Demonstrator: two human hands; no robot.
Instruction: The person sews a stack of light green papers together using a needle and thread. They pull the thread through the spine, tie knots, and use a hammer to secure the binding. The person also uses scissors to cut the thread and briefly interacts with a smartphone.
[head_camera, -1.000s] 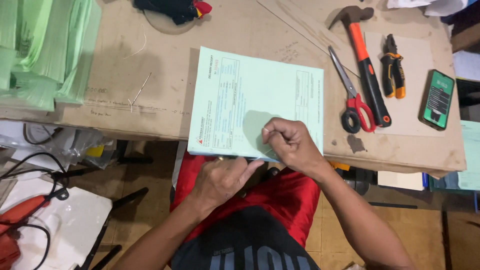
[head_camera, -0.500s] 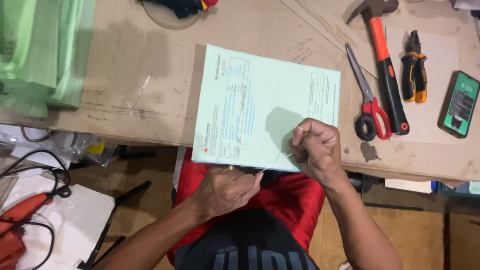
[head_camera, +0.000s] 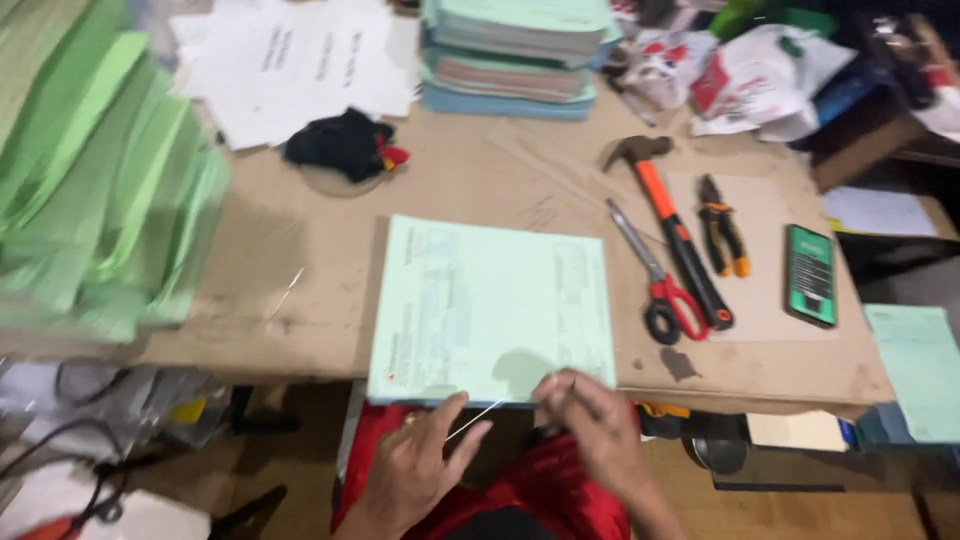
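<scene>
Both hands (head_camera: 600, 430) have slid off the pale green sheet (head_camera: 490, 305) toward its near edge

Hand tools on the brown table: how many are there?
3, all right of the pale green sheet: red-handled scissors, orange-and-black hammer, orange-handled pliers. Clutter may hide more.

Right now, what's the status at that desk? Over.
Left hand and right hand pinch a thin thread at the near edge of the pale green pad. Scissors, hammer lie right, apart.

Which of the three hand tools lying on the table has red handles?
The scissors, lying nearest the pale green booklet. The hammer beside them has an orange-and-black handle, and the pliers have orange-and-black grips.
</scene>
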